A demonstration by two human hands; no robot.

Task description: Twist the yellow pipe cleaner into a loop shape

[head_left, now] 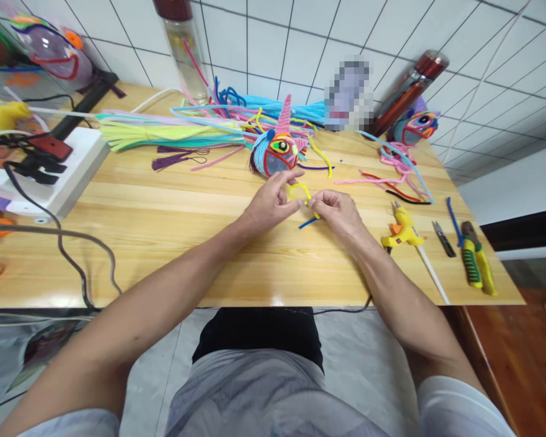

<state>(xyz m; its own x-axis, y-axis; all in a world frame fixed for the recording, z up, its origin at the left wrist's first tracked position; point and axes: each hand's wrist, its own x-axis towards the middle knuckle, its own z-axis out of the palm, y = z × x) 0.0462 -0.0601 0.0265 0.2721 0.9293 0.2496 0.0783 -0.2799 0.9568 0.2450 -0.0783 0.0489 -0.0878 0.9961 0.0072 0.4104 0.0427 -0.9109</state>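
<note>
A bent yellow pipe cleaner (299, 187) forms a small loop above the wooden table, between my two hands. My right hand (341, 212) pinches one end of it between thumb and fingertips. My left hand (269, 200) is at the loop's other side, thumb and index finger apart; whether the thumb tip touches the yellow strand I cannot tell. Just below the fingertips lies a short blue pipe cleaner piece (308, 223). Right behind my hands stands a decorated unicorn head (275, 155) with a pink spiral horn, a blue mane and a red-outlined clear front.
Bundled pipe cleaners (173, 130) line the back. A yellow glue gun (403, 227), small snips (443, 238) and pliers (475, 258) lie right. A second unicorn head (416, 126) sits back right beside a red flask (409, 91). A power strip (75, 173) with cables occupies the left.
</note>
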